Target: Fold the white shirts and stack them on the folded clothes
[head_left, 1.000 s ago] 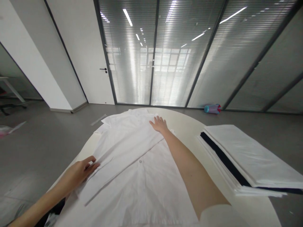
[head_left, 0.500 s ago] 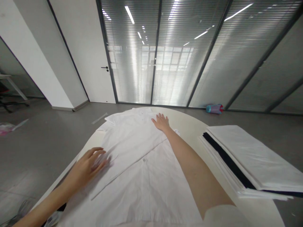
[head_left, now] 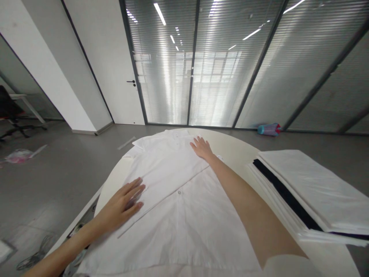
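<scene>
A white button shirt (head_left: pixel 198 215) lies spread over the round table, its collar end at the far side. One layer is folded across it, and its edge runs slantwise from lower left to upper right. Below that edge a small button shows on the placket. My right hand (head_left: pixel 202 148) rests flat near the shirt's upper right edge, fingers spread. Over the left side of the shirt is my left hand (head_left: pixel 125 202), its fingers stretched out and apart on the cloth. Neither hand grips anything.
On the right of the white table (head_left: pixel 230 148) sits a stack of folded white cloth (head_left: pixel 311 184) with a black layer in it. A blue and red patterned object (head_left: pixel 269 129) lies on the floor by the glass wall. Cables (head_left: pixel 36 256) lie on the floor at lower left.
My left hand has moved right and slightly up, settling from a raised, curled pose to stretched fingers on the shirt. My right hand stays at the same place on the cloth.
</scene>
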A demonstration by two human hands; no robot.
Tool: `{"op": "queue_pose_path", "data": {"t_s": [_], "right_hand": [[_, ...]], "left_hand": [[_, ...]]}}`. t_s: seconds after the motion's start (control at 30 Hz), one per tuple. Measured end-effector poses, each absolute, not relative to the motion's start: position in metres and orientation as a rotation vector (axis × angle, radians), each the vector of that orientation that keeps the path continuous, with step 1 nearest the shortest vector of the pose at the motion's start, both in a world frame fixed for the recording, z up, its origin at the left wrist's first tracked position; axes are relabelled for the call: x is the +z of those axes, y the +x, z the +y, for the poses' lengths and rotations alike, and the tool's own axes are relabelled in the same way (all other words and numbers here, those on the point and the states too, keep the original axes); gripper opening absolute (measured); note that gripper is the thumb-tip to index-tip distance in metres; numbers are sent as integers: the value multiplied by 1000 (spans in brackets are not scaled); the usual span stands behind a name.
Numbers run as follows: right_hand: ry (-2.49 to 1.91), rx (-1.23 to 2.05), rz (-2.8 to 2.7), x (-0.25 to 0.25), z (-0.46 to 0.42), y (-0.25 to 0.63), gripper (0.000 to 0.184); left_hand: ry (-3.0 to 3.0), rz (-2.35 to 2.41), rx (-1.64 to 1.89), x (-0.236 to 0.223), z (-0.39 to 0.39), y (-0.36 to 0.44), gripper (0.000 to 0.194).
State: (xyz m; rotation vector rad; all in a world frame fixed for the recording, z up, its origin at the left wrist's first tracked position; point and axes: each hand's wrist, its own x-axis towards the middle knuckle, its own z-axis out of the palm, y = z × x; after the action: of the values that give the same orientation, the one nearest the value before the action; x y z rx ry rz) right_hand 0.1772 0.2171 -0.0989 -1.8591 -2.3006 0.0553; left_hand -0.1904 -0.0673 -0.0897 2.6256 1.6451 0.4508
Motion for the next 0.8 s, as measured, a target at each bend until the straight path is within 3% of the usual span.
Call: {"op": "queue_pose_path", "data": {"t_s": [0.1, 0.23, 0.33, 0.6, 0.8], "right_hand": [[-1804, 18, -2312, -97, 201, 183, 71], [-1834, 50, -2372, -97, 186, 188, 71], [-1880, 72, -2392, -100, 182, 190, 71], [-1903, 27, -2372, -108, 182, 190, 70], [-1920, 61, -2362, -102, 181, 187, 73]], "left_hand": [[2396, 1863, 601, -84, -63, -194, 49], [2153, 2052, 378, -72, -60, -195, 57], [2094, 2100, 260, -67, -62, -195, 55], [1994, 2042, 448, -67, -52, -214, 49], [1920, 2070, 335, -74, -49, -219, 47]]}}
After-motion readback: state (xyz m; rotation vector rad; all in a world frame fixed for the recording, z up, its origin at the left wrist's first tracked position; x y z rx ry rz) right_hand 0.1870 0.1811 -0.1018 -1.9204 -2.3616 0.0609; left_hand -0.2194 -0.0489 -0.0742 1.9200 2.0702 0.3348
